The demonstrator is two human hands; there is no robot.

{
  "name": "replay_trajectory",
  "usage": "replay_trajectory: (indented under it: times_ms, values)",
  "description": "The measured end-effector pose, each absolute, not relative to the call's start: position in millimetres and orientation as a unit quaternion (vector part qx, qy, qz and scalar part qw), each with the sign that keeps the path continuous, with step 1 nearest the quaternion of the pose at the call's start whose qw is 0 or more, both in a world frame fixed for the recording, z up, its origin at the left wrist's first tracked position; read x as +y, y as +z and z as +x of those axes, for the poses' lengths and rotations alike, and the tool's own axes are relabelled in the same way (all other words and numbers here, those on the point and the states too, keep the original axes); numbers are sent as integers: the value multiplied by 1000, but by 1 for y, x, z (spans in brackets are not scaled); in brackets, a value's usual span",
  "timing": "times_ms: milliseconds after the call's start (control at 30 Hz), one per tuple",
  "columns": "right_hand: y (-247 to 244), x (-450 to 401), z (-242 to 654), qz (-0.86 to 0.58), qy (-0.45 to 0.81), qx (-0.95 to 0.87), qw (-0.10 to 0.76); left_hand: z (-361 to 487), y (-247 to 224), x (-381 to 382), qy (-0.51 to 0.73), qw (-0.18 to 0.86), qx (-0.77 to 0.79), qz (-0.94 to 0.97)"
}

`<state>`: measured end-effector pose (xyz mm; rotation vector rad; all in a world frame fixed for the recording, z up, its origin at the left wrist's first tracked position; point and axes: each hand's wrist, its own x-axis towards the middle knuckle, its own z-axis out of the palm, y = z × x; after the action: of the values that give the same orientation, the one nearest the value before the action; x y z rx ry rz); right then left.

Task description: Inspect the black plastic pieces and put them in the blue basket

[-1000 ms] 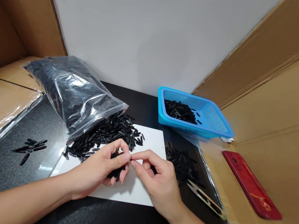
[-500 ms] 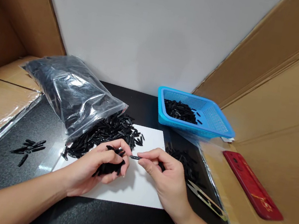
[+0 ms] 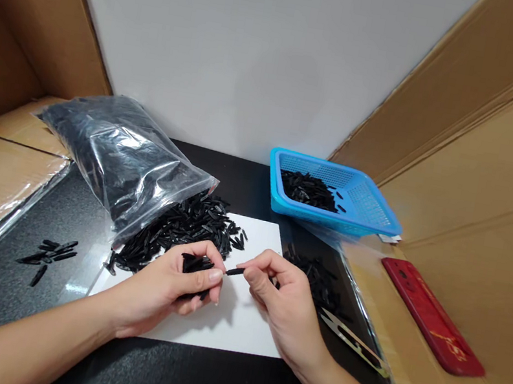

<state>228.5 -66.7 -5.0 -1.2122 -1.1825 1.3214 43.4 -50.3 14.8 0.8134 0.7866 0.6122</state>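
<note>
My left hand [image 3: 177, 283] is curled round a bunch of black slivers [image 3: 195, 265], its thumb and forefinger pinched together at the near end of a single black piece [image 3: 236, 272]. The other end of that piece is between the thumb and forefinger of my right hand [image 3: 281, 298]. More black shows under the curled fingers of my right hand. Both hands are above a white sheet [image 3: 243, 327]. Behind my left hand, a heap of black pieces [image 3: 192, 221] covers the sheet's back left part.
A clear plastic bag [image 3: 120, 149] full of black pieces lies behind the heap. At the back right is a blue basket [image 3: 335, 221] with black pieces. Small snips [image 3: 354, 343], a red case [image 3: 432, 316], loose pieces [image 3: 49, 256] and a dark pile [image 3: 315, 280] lie around.
My left thumb has moved forward onto the forefinger, at the end of the single piece. That piece has turned slightly between my hands, its right end now higher.
</note>
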Motion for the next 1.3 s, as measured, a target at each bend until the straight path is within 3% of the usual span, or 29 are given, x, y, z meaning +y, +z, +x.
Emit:
replay_trajectory:
  times_ms: [167,400,500,600,700,767,833,1067,1300]
  values:
    - [-5,-67,227,-476,572,-463,481,43,19,-51,278,815,377,341]
    - [3,-61,229,-335,751,-312,475,40,22,-51,292,819,359,340]
    - [12,-50,239,-320,769,-291,471,40,22,-51,284,811,363,360]
    - [27,-37,267,-398,682,-390,473,40,22,-49,283,793,375,389]
    - [40,-28,319,-573,385,-549,472,41,22,-47,269,771,405,410]
    - [43,-28,359,-723,135,-555,388,42,23,-46,267,763,420,413]
    - [40,-31,396,-841,37,-509,180,44,24,-46,272,757,428,411]
    - [21,-36,457,-902,77,-425,-15,47,27,-48,298,743,445,402]
    - [15,-27,469,-893,107,-433,-61,46,31,-50,304,738,438,414]
